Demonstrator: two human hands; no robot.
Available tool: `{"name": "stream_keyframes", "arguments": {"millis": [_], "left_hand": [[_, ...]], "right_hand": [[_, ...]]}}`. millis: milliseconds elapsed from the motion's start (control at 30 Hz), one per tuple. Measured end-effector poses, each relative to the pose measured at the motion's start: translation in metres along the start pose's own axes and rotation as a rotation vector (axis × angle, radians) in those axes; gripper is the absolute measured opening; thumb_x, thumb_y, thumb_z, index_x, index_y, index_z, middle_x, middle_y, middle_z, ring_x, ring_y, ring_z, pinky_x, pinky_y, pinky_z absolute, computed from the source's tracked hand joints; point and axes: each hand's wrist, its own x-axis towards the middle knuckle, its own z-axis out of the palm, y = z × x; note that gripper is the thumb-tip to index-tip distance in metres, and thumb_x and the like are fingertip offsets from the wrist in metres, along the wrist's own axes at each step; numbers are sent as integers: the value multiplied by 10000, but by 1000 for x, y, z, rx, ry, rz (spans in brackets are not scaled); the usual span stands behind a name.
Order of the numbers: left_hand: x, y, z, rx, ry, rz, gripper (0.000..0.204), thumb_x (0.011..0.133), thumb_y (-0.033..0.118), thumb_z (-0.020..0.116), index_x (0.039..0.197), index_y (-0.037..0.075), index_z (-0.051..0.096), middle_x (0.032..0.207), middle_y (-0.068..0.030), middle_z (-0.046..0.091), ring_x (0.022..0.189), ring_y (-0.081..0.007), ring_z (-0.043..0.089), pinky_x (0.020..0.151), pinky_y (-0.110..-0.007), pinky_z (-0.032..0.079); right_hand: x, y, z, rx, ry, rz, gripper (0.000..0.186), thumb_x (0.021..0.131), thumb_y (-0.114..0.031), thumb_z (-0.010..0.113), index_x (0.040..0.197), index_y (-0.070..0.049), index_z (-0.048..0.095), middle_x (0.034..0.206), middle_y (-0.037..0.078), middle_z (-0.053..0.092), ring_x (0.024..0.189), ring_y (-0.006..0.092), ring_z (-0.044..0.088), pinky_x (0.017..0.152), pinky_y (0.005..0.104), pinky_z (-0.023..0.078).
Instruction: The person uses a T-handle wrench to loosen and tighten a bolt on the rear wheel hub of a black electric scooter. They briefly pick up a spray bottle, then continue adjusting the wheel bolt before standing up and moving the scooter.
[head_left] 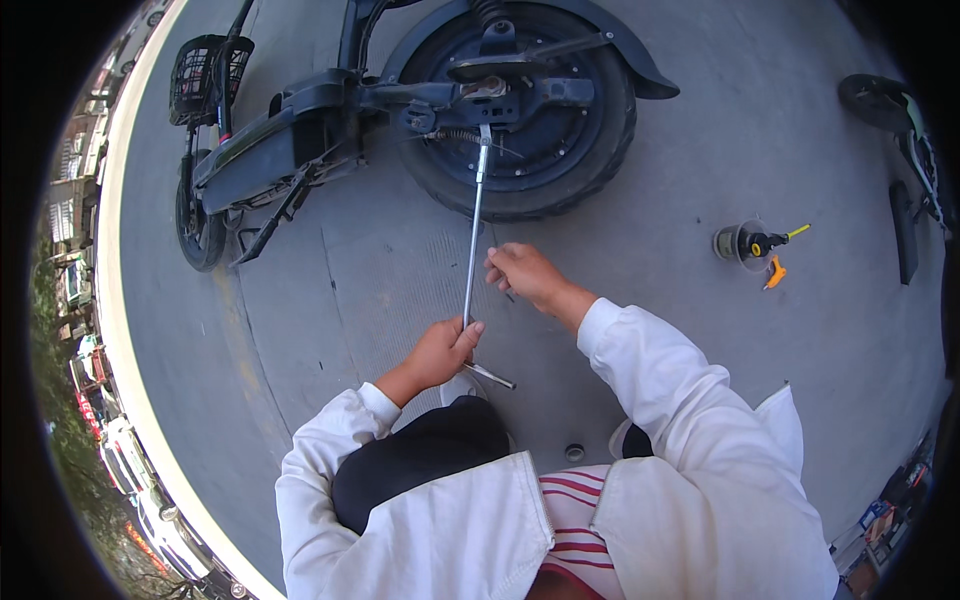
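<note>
A black electric scooter (pixel 316 128) lies on its side at the upper middle, its rear wheel (pixel 572 160) toward me. A long silver socket bar (pixel 473 240) runs from a fitting by the wheel hub down to a crosswise handle (pixel 490 375). My left hand (pixel 440 350) is wrapped round the bar just above that handle. My right hand (pixel 530 275) hovers just right of the bar, fingers curled; what they hold, if anything, I cannot make out.
A plastic cup with tools (pixel 750 243) and an orange-handled tool (pixel 776 270) sit at right. Another dark vehicle (pixel 873 105) and a black bar (pixel 903 230) are farther right. A small metal piece (pixel 574 452) lies near my knees. A kerb with parked vehicles runs along the left.
</note>
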Motion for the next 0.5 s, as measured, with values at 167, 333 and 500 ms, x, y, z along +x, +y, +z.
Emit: {"name": "stream_keyframes", "arguments": {"millis": [167, 333, 500], "left_hand": [[16, -14, 1, 218, 40, 53, 415, 1009, 375, 554, 753, 49, 565, 582, -86, 577, 538, -233, 580, 550, -374, 464], [30, -45, -75, 636, 35, 61, 440, 943, 428, 609, 767, 25, 625, 669, -163, 650, 657, -378, 652, 606, -446, 494], [31, -54, -62, 693, 137, 111, 342, 954, 358, 624, 823, 43, 636, 626, -141, 624, 582, -319, 623, 577, -409, 491]], "right_hand": [[1, 5, 1, 45, 17, 28, 387, 1026, -311, 499, 1024, 56, 622, 866, 110, 651, 738, 163, 584, 675, 296, 488], [2, 6, -8, 31, 51, 30, 372, 1025, -305, 504, 1025, 49, 619, 856, 100, 643, 731, 155, 577, 687, 288, 483], [-2, 11, -16, 42, 77, 67, 360, 1025, -301, 503, 1017, 40, 618, 837, 91, 637, 717, 146, 563, 683, 285, 479]]}}
